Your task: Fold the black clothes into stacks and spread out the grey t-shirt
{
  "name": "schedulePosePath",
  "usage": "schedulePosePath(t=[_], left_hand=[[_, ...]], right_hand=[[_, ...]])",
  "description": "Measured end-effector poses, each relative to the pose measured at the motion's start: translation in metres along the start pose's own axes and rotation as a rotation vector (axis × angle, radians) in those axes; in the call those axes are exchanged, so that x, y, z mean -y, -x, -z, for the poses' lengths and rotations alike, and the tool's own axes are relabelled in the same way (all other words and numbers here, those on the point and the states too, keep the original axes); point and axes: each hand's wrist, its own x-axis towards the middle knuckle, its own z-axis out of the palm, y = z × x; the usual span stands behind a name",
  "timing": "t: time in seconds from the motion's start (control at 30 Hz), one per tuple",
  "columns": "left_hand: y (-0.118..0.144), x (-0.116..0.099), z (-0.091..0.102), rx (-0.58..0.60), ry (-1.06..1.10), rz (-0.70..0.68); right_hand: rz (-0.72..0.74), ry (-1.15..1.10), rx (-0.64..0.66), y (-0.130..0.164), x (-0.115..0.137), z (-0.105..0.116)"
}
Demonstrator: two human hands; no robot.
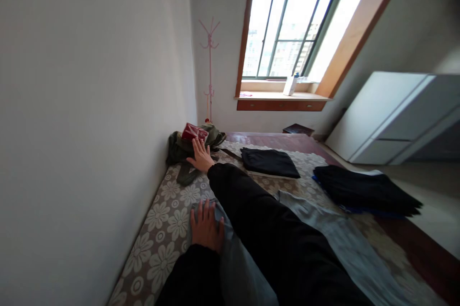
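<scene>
A grey garment that looks like trousers [309,215] lies spread on the flower-patterned bed cover [158,215]. My left hand [207,228] rests flat on its left part, fingers spread and holding nothing. Further forward, my right hand [201,156] reaches out with fingers apart, palm down. It is in front of a dark green bag [176,148] and a red package [193,131] lying on that bag. Whether its fingertips touch either one I cannot tell. My right sleeve crosses over the garment and hides its middle.
Folded black clothing [269,162] lies across the bed, and a larger dark stack [366,188] sits at the right edge. A white wall [89,105] borders the left. Beyond are a pink coat stand [210,66], a window sill [266,96] and a white cabinet [384,114].
</scene>
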Motion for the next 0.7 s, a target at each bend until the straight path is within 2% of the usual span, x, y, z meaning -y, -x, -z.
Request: schedulePosePath(t=[0.13, 0.2, 0.23, 0.3, 0.4, 0.47, 0.5, 0.57, 0.7], left_hand=[[0.001, 0.001, -0.003, -0.001, -0.033, -0.013], [0.001, 0.002, -0.006, 0.001, -0.050, -0.031], [0.002, 0.003, -0.007, 0.002, -0.058, -0.041], [0.003, 0.004, -0.008, 0.005, -0.072, -0.059], [0.006, 0.003, -0.008, 0.015, -0.098, -0.074], [0.010, 0.002, -0.007, 0.024, -0.112, -0.086], [0.011, 0.002, -0.007, 0.027, -0.118, -0.092], [0.014, 0.000, -0.005, 0.031, -0.130, -0.096], [0.013, -0.004, -0.003, 0.030, -0.159, -0.056]], right_hand=[[0.291, 0.034, 0.139, 0.112, 0.009, 0.043], [0.332, 0.030, 0.171, 0.176, -0.002, 0.070], [0.299, 0.022, 0.156, 0.208, -0.012, 0.085], [0.133, 0.004, 0.066, 0.272, -0.042, 0.117], [-0.259, 0.024, -0.168, 0.362, -0.102, 0.160], [-0.505, 0.118, -0.315, 0.414, -0.142, 0.179], [-0.584, 0.165, -0.344, 0.436, -0.160, 0.183], [-0.611, 0.226, -0.330, 0.471, -0.190, 0.183], [-0.615, 0.263, -0.376, 0.510, -0.229, 0.162]])
